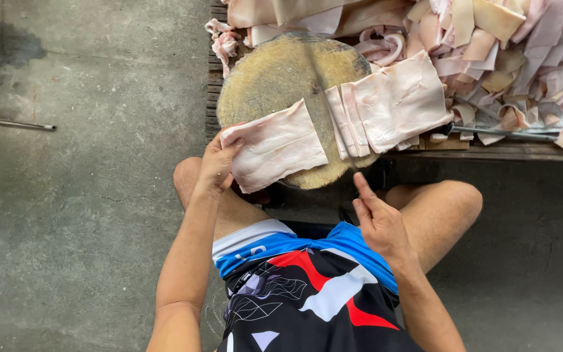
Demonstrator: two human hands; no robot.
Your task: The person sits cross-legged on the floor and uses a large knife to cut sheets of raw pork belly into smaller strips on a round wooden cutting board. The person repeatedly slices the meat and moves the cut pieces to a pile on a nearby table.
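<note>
A round wooden chopping block [275,78] stands on a low slatted platform in front of my knees. A pale pink slab of pork skin [278,146] lies across the block's near left part and hangs over its edge. My left hand [218,164] grips the left end of that slab. A larger slab [399,101] with a few cut strips [346,124] along its left side rests on the block's right side. My right hand [378,220] hovers just below the block's near edge, above my right thigh, fingers spread and holding nothing.
A big heap of cut skin strips [509,52] covers the wooden platform [516,151] behind and right of the block. A thin metal rod [503,133] lies at the heap's front. Bare concrete floor [86,195] spreads to the left, with a metal bar [11,122] on it.
</note>
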